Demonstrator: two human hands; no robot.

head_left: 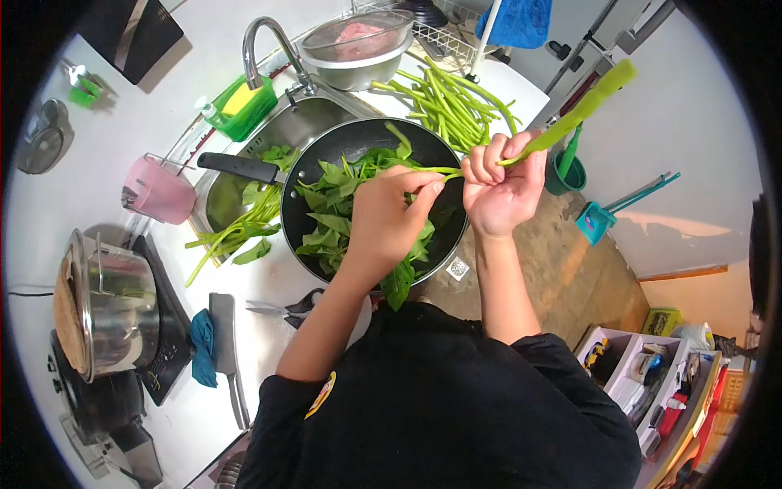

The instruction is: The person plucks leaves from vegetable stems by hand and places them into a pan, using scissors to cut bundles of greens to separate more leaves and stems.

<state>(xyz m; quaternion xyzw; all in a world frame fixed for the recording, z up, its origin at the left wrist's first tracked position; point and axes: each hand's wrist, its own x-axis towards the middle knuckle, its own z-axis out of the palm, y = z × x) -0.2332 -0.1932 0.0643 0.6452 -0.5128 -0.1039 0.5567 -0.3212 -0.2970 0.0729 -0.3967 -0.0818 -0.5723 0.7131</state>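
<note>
Over a black frying pan (295,238), my left hand (383,216) pinches the thin end of a green stem that looks like water spinach. My right hand (501,186) is closed around the same water spinach stem (582,110), whose thick end sticks up to the right. Loose green leaves (330,222) fill much of the pan beneath my left hand, and one leaf hangs over the near rim. A pile of bare stems (452,102) lies on the counter just beyond my right hand. More leafy stems (257,216) rest at the sink edge, left of the pan.
Behind the pan is a sink (322,114) with a faucet (265,37). Around it stand a metal bowl with a strainer (358,69), a green sponge holder (244,114) and a pink pail (159,187). A cleaver (222,334), scissors (285,310) and a steel pot (122,301) are at left.
</note>
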